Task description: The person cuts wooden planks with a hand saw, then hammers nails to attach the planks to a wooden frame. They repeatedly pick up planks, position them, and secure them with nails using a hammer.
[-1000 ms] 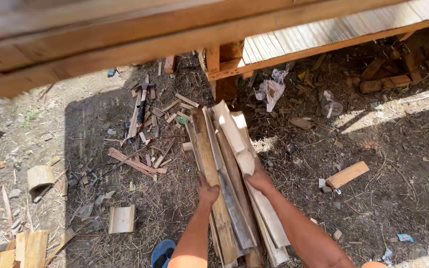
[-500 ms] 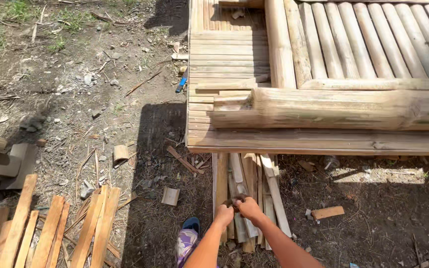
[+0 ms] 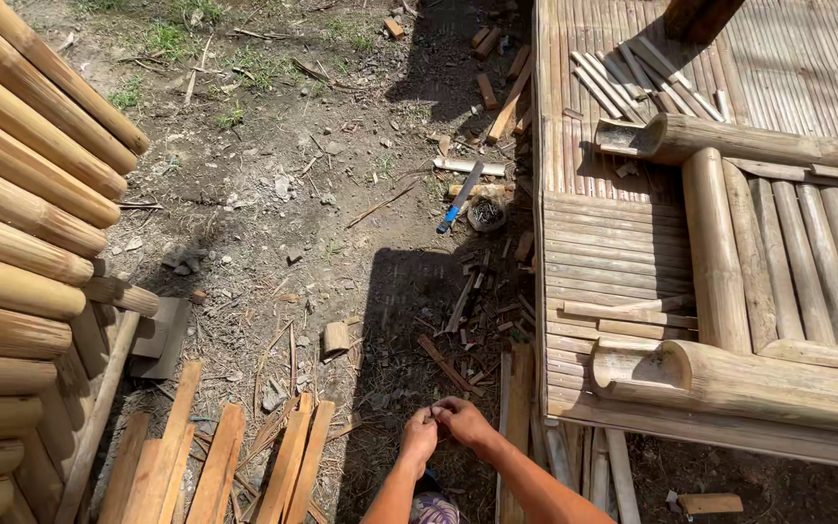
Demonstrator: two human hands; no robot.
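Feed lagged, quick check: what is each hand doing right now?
Left hand: fingers curled, grip contents cannot be told.
Right hand: fingers pinched against the left, contents cannot be told.

Between the hands: the left hand (image 3: 419, 434) and right hand (image 3: 462, 419) meet fingertip to fingertip; anything pinched there is too small to tell.
Forearms: cut off by the bottom edge.
Footwear (image 3: 435, 508): only a patterned sliver shows between the arms.
Bamboo bench (image 3: 632, 252): runs out past the top and right edges.
Bamboo poles (image 3: 21, 213): cut by the left edge.
Wooden slats (image 3: 215, 466): lower ends out of frame.
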